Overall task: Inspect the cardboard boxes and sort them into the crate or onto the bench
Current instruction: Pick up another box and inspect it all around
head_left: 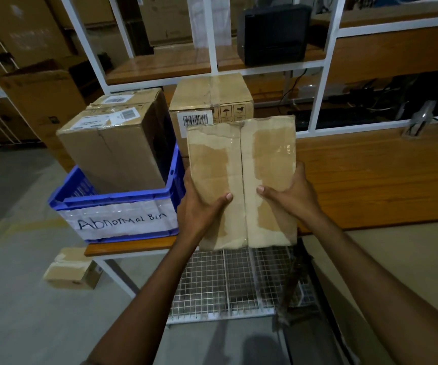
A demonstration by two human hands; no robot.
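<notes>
1. Here, the cardboard box I am judging is held up in front of me, over the near edge of the worktop. Its broad taped face is tilted toward the camera.
2. Its long axis runs away from me, near to far. The centre seam follows the same line, and the paper skin around the tape looks torn and peeled.
3. My left hand grips the near left edge, thumb curled onto the face. My right hand grips the near right edge the same way. Both are clamped on the box.
4. The blue crate, labelled "Abnormal Bin", stands just beside the box on the left, close to my left hand. It already holds a large carton.
5. Bare worktop lies to the right, past my right hand.
6. My judgement: the scuffed face points to the crate, so the move would be a short swing left, led by the left hand.
7. Farther out, a sealed carton stands on the worktop behind, a wire mesh trolley sits below, and a small box lies on the floor.
</notes>
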